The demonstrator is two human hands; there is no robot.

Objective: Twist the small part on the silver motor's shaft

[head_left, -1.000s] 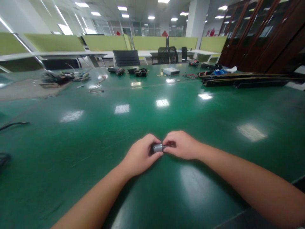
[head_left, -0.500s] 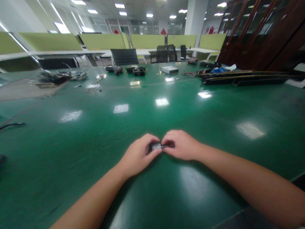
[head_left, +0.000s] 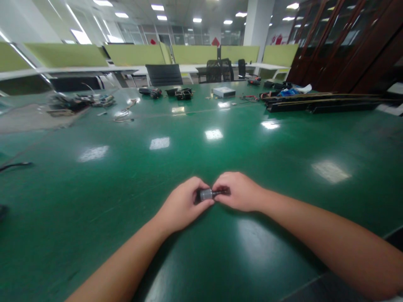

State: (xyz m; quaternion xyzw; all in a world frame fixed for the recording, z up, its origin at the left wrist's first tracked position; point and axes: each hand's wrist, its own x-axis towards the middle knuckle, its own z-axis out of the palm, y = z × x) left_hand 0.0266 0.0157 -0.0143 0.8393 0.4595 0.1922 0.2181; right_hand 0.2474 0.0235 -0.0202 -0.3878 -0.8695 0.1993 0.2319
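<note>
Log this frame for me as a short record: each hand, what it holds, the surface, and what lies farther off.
Left hand: left hand, fingers and thumb around a small grey cylinder
Right hand: right hand, pinching a thin dark piece at the cylinder's right end
Held item's exact kind: too small to tell
Surface: glossy green tabletop with light reflections
Far edge, middle: pale flat box
Far right: long dark strips
Left edge: black cable
Background: green partitions, black chair

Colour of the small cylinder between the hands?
The small cylinder is grey; it shows in the head view.
</note>
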